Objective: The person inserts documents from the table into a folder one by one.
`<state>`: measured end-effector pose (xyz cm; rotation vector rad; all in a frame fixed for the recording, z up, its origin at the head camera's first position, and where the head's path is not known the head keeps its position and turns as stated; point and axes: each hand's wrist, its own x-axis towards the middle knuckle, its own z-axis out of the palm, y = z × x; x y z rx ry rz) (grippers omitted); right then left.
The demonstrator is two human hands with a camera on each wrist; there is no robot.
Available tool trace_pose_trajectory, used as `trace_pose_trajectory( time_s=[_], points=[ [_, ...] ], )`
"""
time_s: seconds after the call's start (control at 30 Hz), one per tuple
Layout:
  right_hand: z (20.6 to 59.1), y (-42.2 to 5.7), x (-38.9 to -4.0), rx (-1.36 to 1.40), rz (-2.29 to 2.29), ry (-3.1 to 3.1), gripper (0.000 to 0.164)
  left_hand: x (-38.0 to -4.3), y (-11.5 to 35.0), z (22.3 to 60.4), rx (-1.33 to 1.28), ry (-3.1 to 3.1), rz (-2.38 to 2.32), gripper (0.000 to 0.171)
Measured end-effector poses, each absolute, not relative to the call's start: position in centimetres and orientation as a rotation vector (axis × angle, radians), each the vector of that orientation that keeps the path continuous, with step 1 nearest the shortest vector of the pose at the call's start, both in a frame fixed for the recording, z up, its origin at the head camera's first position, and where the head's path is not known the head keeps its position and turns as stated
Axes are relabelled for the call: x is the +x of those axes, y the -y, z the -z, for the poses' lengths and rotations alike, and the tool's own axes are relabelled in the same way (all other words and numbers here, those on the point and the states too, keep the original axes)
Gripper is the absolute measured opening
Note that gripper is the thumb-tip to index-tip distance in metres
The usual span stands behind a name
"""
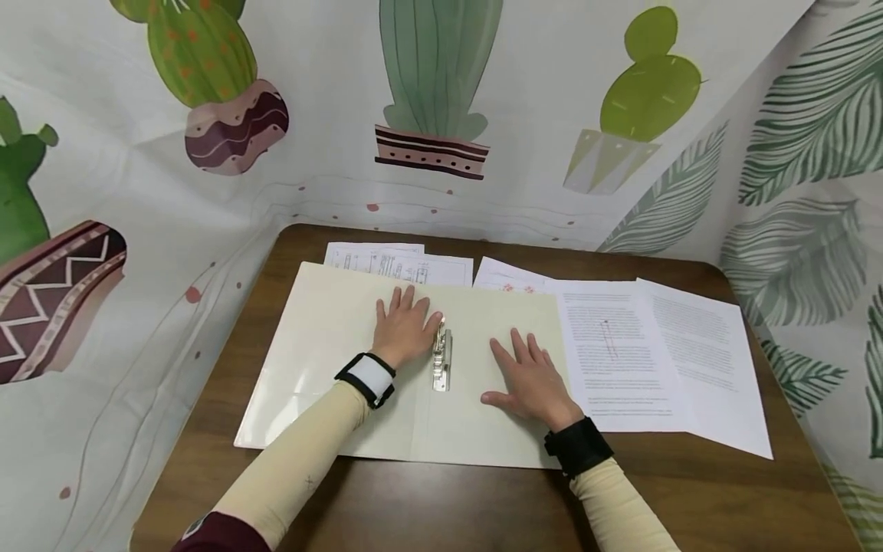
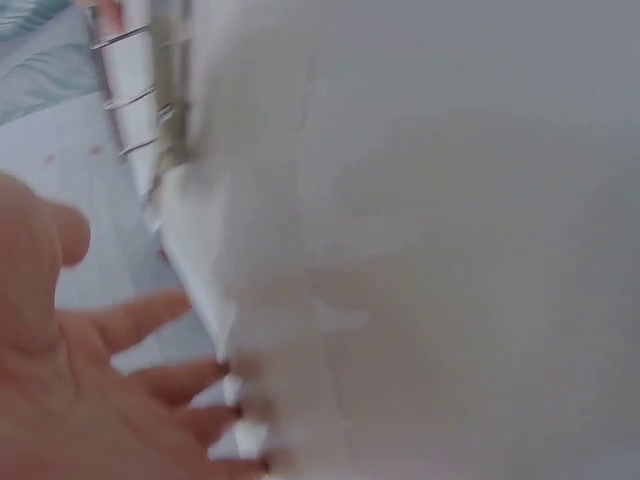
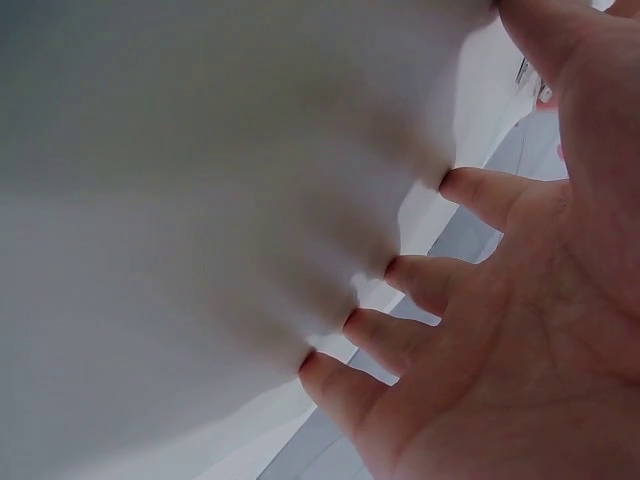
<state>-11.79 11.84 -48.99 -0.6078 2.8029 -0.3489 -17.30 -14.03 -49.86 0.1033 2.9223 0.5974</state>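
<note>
A cream ring binder [image 1: 331,330] lies spread open on the table, its metal ring clip [image 1: 442,360] standing near the middle. On the left cover rests my left hand [image 1: 403,328], fingers spread, with the thumb reaching to the top end of the clip. My right hand [image 1: 534,381] rests on the right cover, fingers apart and extended. In the left wrist view the clip [image 2: 170,90] shows several thin metal prongs beyond the hand [image 2: 90,390]. The right wrist view has the fingertips of the right hand [image 3: 510,320] touching the pale binder surface [image 3: 200,250].
Two overlapping printed sheets [image 1: 710,368] lie at the right, one partly beneath the binder's edge. Behind the binder, sheets with drawings [image 1: 441,270] and a sheet with red marks [image 1: 503,274] stick out. The brown table [image 1: 448,506] meets a cactus-print cloth [image 1: 331,192] at the back.
</note>
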Motion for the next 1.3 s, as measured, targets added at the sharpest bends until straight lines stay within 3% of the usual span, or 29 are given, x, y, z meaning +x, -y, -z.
trace_pose_trajectory(
  time_s=[0.17, 0.27, 0.4, 0.53, 0.87, 1.3],
  points=[
    [49.2, -11.9, -11.9, -0.602, 0.349, -2.795, 0.098, -15.2, 15.9, 48.9, 0.303, -2.876, -0.603, 0.068],
    [49.1, -12.1, -12.1, -0.598, 0.336, -2.809, 0.098, -12.7, 16.5, 48.9, 0.399, -2.889, -0.531, 0.081],
    [49.1, -12.5, -12.3, -0.59, 0.318, -2.815, 0.099, -9.3, 16.4, 49.7, 0.419, -2.887, -0.451, 0.1],
    [49.1, -12.8, -12.5, -0.579, 0.32, -2.819, 0.099, -7.4, 15.6, 50.5, 0.407, -2.922, -0.443, 0.107],
    [49.9, -13.2, -12.0, -0.583, 0.344, -2.8, 0.097, -5.9, 14.8, 51.8, 0.329, -2.947, -0.443, 0.116],
    [49.4, -12.8, -11.6, -0.599, 0.384, -2.815, 0.097, -5.7, 14.8, 50.9, 0.317, -2.927, -0.433, 0.117]
  ],
)
